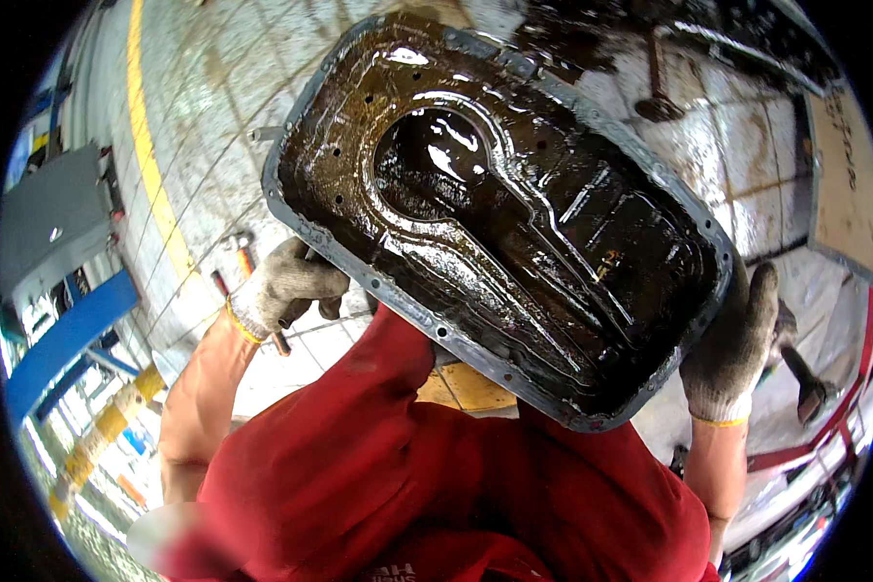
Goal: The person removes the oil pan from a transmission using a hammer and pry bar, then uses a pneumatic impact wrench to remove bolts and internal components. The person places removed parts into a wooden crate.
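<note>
A large metal oil pan (500, 228) is tilted in front of me with its open side up, over my red-clad legs. Dark, shiny oil coats its inside, which has a round recess and a ribbed channel. Bolt holes line its grey rim. My left hand (291, 281), in a dirty knit glove, is curled at the pan's near left edge; some fingertips are hidden. Around the lower right end my right hand (732, 339), gloved likewise, is closed, with part of its fingers behind the pan. A small yellowish bit (607, 264) sits in the oil near the right end.
Orange-handled tools (245, 260) lie on the tiled floor beside my left hand. A yellow line (148, 160) runs along the floor. At left stand a grey cabinet (58, 213) and a blue beam (73, 335). Oily metal parts (658, 102) lie at the far right, near a cardboard sheet (844, 184).
</note>
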Demonstrator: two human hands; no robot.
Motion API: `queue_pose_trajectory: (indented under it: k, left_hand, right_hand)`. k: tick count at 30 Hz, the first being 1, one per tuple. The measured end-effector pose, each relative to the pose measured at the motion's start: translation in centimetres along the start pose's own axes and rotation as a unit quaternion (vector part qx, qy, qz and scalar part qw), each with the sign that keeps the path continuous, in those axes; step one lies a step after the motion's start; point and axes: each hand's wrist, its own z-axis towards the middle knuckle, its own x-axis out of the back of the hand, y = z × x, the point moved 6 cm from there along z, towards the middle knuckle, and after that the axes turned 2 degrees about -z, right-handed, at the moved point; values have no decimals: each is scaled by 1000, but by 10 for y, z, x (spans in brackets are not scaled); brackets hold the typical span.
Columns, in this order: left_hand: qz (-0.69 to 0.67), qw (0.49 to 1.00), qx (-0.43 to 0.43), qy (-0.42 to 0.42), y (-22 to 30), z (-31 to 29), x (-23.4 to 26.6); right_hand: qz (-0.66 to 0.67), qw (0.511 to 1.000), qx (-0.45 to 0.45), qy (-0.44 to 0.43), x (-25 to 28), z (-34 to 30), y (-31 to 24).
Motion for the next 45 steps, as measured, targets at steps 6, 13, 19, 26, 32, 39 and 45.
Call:
queue_pose_trajectory:
  k: [6,13,19,26,32,39,45]
  left_hand:
    - [9,992,-105,66,31,-59,37]
    - [-65,963,-261,26,79,-91,47]
    - [-56,927,-371,-2,153,-91,14]
    - [-52,944,-324,-37,144,-81,-6]
    - [-40,958,-285,0,135,-81,-7]
    - [-78,952,-295,-10,129,-75,0]
    - [-77,964,-253,21,124,-71,6]
  right_hand:
    - [-6,991,16,-130,-59,-8,-16]
    - [-56,921,108,-371,-149,-26,-65]
    - [-59,900,158,-401,-202,-7,-109]
    - [-45,910,224,-345,-194,-18,-123]
    - [-13,942,212,-259,-167,-6,-120]
    - [3,949,219,-228,-160,-1,-118]
    - [-2,947,204,-249,-162,-6,-114]
